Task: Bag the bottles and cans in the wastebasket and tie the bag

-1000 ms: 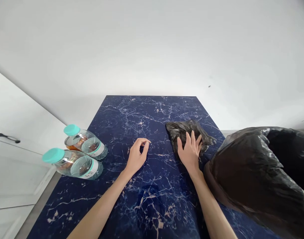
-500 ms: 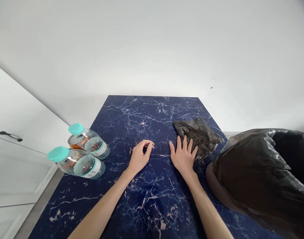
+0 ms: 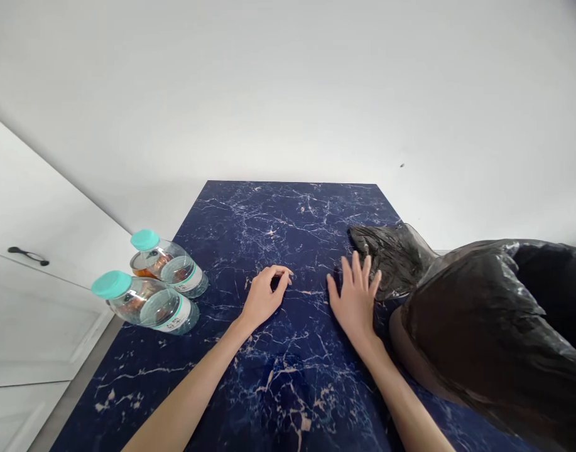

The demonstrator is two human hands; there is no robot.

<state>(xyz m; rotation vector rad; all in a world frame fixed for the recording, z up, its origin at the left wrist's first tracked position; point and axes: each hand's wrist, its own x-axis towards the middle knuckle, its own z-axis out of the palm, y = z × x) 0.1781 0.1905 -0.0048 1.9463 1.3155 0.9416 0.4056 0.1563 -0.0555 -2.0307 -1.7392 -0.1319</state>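
Observation:
My left hand (image 3: pixel 266 296) rests on the dark blue marbled table (image 3: pixel 278 213). Its fingers are curled, thumb tip close to the index tip, and no object shows between them. Fingers spread, my right hand (image 3: pixel 356 298) is palm down at the left edge of a crumpled black plastic bag (image 3: pixel 394 257). Whether the fingertips touch the bag is hard to tell. The bag's right side reaches the side of a bin (image 3: pixel 401 336) lined with a black bin liner (image 3: pixel 471 314). Whether bag and liner are joined cannot be made out.
On the table's left stand two clear plastic jars with turquoise lids, a front jar (image 3: pixel 149 304) and a rear jar (image 3: pixel 174 263). An amber-coloured container (image 3: pixel 141 266) is partly hidden behind them. A white cabinet (image 3: pixel 24 314) is at far left, and a white wall (image 3: pixel 288 94) lies behind.
The black plastic bag has shifted right and now meets the lined bin. My right hand has moved slightly right, coming off most of the bag. My left hand has stayed in place.

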